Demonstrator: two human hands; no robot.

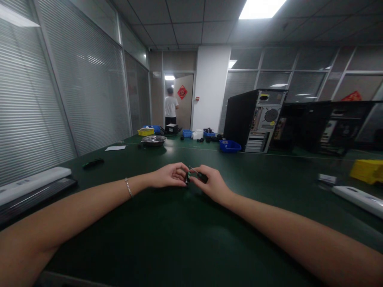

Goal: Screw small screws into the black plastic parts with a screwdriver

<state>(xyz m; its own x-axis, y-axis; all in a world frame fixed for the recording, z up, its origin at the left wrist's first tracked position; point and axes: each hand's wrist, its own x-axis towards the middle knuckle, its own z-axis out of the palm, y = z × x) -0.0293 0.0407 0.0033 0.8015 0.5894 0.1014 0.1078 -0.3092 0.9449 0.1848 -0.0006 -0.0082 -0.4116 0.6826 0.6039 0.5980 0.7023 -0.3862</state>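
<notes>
Both of my hands meet over the middle of the dark green table [185, 235]. My left hand [169, 175] is closed, with thumb and fingers pinching a small green and black part [187, 177] on its edge; its exact kind is too small to make out. In my right hand [212, 183] lies a screwdriver [202, 177] with a dark handle. Its thin metal shaft points up and left, toward the top of the small part. My right thumb and fingertips are close beside that part, and I cannot tell whether they touch it.
At the right back stands a black computer tower [242, 117], with a blue bin [229, 146] before it. A metal bowl [153, 140] and yellow basket [145, 131] are at the back left. White long boxes [359, 199] flank the table. A person [171, 107] stands in the doorway.
</notes>
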